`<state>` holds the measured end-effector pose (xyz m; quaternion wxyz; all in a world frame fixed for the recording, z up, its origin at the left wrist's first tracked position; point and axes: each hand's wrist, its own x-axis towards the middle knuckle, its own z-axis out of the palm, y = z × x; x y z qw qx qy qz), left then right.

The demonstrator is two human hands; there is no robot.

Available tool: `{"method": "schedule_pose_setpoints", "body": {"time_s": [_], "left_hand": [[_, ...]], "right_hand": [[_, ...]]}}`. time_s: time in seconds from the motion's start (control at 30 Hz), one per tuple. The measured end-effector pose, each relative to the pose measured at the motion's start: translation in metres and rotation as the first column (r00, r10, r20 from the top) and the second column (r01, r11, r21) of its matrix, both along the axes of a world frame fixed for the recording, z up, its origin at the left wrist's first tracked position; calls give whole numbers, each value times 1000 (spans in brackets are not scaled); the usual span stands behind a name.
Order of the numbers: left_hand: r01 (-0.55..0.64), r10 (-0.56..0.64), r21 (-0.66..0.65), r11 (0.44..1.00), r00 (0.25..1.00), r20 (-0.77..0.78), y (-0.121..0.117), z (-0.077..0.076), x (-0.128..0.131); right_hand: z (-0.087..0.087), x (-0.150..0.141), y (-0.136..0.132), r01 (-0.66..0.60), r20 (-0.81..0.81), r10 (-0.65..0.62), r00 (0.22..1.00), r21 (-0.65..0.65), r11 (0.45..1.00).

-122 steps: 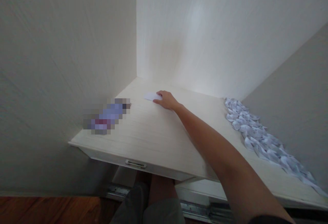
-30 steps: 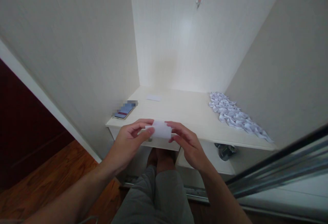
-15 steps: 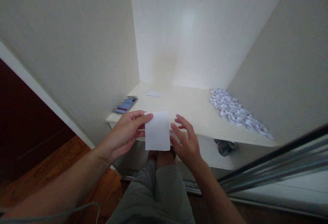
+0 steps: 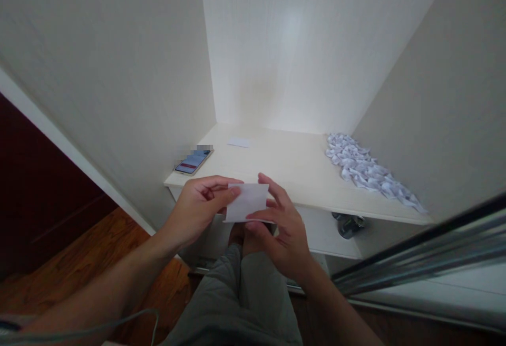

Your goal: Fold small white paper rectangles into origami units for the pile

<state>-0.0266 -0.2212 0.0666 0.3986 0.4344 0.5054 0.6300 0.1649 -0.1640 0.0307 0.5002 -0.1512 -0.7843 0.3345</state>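
Note:
A small white sheet of paper is held up between my two hands, in front of the shelf edge. My left hand pinches its left side, thumb on the near face and fingers behind. Around the right side and lower edge, my right hand is closed, its thumb at the bottom edge and a finger across the face. The lower edge looks bent or curled up. Behind the paper, some of the fingers are hidden.
On the white shelf lie a phone at the left, a flat white slip at the back and a heap of twisted white paper pieces at the right. Dark cans stand on the lower shelf. A sliding door rail runs at right.
My right hand has moved left onto the paper and taken hold of its lower right part. The sheet now looks shorter, its lower part bent up.

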Motion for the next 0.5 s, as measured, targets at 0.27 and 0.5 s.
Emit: {"method": "schedule_pose_setpoints", "body": {"time_s": [0.27, 0.5], "left_hand": [[196, -198, 41, 980, 979, 50, -11, -1, 6], [117, -120, 81, 990, 992, 36, -13, 5, 15]], "right_hand": [[17, -9, -7, -63, -87, 21, 996, -522, 850], [24, -12, -11, -51, -137, -36, 990, -584, 810]]}}
